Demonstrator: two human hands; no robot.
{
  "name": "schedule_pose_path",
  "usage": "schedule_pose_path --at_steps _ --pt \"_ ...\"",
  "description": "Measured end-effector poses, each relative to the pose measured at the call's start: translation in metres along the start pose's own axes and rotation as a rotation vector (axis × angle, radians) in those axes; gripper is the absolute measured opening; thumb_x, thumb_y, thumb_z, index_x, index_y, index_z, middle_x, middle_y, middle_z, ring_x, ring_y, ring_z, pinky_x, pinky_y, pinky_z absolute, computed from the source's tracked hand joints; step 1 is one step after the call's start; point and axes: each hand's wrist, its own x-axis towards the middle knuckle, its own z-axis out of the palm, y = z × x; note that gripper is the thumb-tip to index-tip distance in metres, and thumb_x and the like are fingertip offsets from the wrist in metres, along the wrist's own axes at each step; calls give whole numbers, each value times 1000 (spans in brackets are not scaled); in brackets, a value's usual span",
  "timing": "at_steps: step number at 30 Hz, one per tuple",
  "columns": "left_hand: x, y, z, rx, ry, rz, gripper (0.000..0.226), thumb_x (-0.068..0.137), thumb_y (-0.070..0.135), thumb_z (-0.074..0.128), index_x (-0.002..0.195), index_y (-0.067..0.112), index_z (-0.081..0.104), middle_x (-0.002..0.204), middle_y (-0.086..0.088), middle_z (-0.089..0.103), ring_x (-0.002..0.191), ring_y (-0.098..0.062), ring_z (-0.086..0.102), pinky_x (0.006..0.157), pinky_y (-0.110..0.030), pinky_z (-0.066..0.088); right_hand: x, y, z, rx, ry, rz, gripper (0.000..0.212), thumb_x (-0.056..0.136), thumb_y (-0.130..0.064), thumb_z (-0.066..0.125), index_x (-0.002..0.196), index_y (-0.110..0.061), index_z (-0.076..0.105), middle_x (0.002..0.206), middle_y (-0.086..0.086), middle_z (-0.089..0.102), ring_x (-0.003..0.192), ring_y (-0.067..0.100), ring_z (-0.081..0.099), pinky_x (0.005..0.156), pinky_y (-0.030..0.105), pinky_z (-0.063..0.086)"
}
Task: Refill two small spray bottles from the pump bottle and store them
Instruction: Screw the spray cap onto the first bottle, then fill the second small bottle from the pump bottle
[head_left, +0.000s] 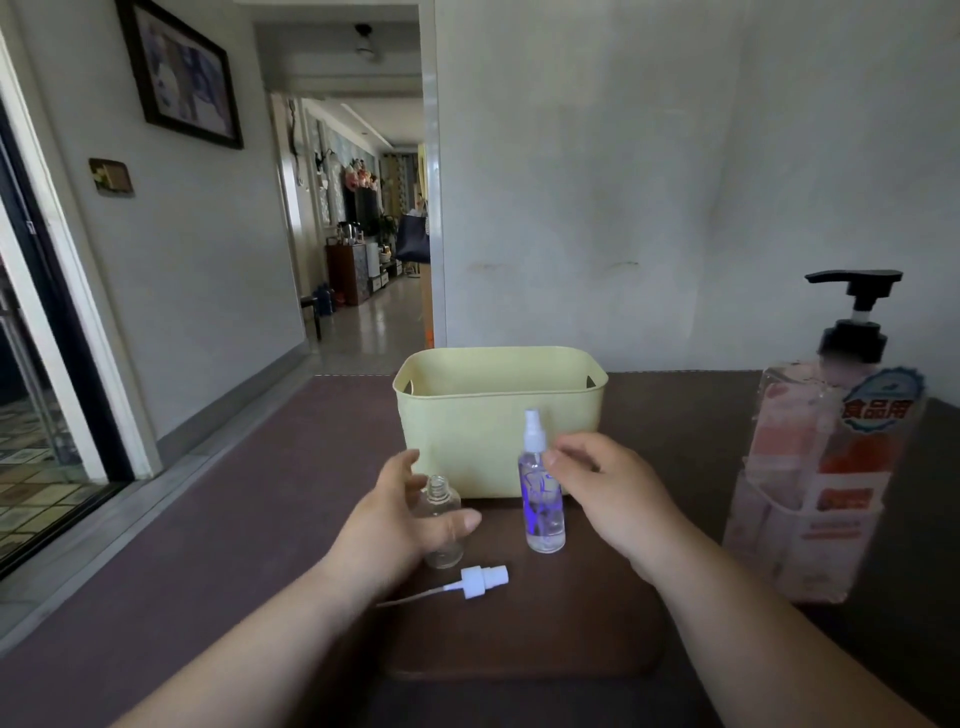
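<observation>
At centre frame the left hand grips the uncapped spray bottle upright on the bench, with its spray head lying just below. The right hand, fingers relaxed, hovers beside the capped spray bottle; I cannot tell whether they touch. The pump bottle stands at right.

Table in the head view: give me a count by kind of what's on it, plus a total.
Small spray bottles: 2 (open bottle, capped bottle)
Loose spray head: 1
Pump bottle: 1
Yellow basket: 1
Total: 5
</observation>
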Motion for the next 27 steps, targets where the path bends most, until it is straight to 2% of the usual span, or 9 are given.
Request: schedule_pose_path --at_steps 3,6,8,10,14,18,22,25,27 --pt "2 -10 4 121 0 -54 52 64 44 80 106 29 52 98 13 67 94 -7 63 70 -18 42 -3 -4 0 -12 3 1 28 86 -43 59 110 -29 65 113 -14 65 108 7 60 97 32 48" --pt "5 0 0 136 135 1 33 67 39 79 84 25 55 81 7 70 82 -12 66 63 -20 44 -5 -11 -7 -6 25 7 35 86 -41 60 118 -28 62 120 -12 63 111 6 58 95 26 45" --pt "6 23 -5 36 255 132 29 68 39 79 84 28 57 81 9 72 78 -1 66 62 -16 44 -6 -19 -17 29 45 -15 35 86 -39 61 119 -29 62 121 -13 62 111 4 58 91 22 44" --pt "3 60 -5 -54 310 290 24 71 38 76 87 36 58 86 20 70 80 13 62 64 -11 44 -3 -31 -31 59 89 -76 33 87 -35 62 120 -27 62 121 -10 63 107 3 59 87 17 42" --pt "1 140 24 -104 238 528 28 74 35 74 91 43 55 89 23 67 86 19 58 67 -2 42 0 -68 -78 70 220 -236 25 88 -32 62 112 -29 65 111 -14 66 91 -4 61 79 9 42" --pt "11 197 65 -86 85 593 34 76 35 72 107 33 57 90 10 67 79 -1 61 63 -1 38 1 -99 -138 17 367 -352 16 88 -29 57 98 -37 65 94 -18 67 84 -8 61 68 6 43" --pt "26 223 96 -117 -47 524 39 77 32 72 115 30 59 89 5 64 72 -12 57 59 -7 42 9 -110 -184 -151 464 -396 19 90 -30 53 103 -31 68 93 -13 69 79 -5 60 62 2 43" --pt "37 233 113 -77 -102 486 39 78 28 72 115 27 60 90 -3 64 71 -17 56 69 -21 49 21 -108 -207 -315 510 -366 22 93 -29 49 104 -26 68 93 -11 66 83 6 58 64 11 42" --pt "42 237 121 -43 -115 480 41 78 27 72 117 26 60 97 -8 65 74 -20 57 79 -32 52 30 -105 -216 -424 497 -286 23 93 -25 46 99 -21 68 93 -4 67 86 16 60 70 25 49"
